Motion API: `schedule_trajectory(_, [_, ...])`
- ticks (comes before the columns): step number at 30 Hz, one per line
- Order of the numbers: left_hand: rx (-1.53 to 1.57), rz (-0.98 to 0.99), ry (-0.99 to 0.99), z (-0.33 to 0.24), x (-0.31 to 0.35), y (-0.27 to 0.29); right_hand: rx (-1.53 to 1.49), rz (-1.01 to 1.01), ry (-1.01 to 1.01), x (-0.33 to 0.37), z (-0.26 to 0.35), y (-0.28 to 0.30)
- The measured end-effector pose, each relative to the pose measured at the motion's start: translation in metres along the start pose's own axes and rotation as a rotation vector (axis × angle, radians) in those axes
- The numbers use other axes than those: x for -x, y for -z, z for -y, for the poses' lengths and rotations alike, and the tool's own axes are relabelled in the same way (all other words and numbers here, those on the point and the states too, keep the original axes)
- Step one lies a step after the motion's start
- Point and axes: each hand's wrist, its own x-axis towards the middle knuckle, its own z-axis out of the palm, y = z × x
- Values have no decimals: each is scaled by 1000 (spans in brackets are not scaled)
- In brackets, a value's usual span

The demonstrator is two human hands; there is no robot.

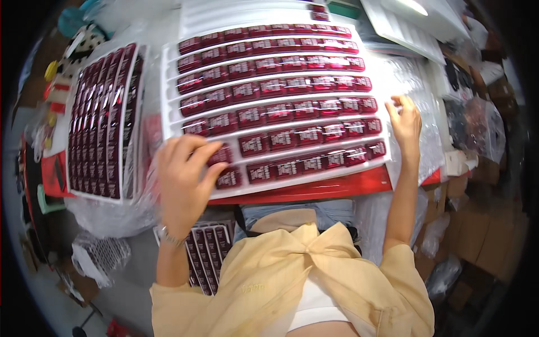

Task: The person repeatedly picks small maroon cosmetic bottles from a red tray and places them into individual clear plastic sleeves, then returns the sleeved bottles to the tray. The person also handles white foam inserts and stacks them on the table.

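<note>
A white tray [377,140] of long slots lies in front of me, holding rows of small glossy dark-red packs [281,115] with pale print. My left hand [185,174] is over its near left corner. Thumb and forefinger pinch one dark-red pack [222,154] at the left end of a row; my palm and fingers hide what lies beneath. Another dark-red pack [229,178] sits just nearer to me, below the thumb. Beyond the tray's right edge, my right hand [405,121] is raised with loosely bent fingers apart and nothing visible in it.
A second filled tray [101,123] stands at the left on plastic wrap [106,216]. Below the red table edge [303,194] another filled tray [208,253] shows. White trays [247,11] lie at the back, clear plastic sheeting [412,101] at the right, cardboard boxes [471,224] farther right.
</note>
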Motion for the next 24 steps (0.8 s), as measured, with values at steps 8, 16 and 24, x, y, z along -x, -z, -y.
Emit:
schedule_trajectory(8, [63,-26,25,23,10,9,19,78,-34,-1,3,-33])
schedule_trajectory(16, [263,-211,159,27,26,7,-139,80,-39,-7,-20,-31])
schedule_trajectory(24, [629,-357,11,-52,15,-31,-1212,6,107,46,163,89])
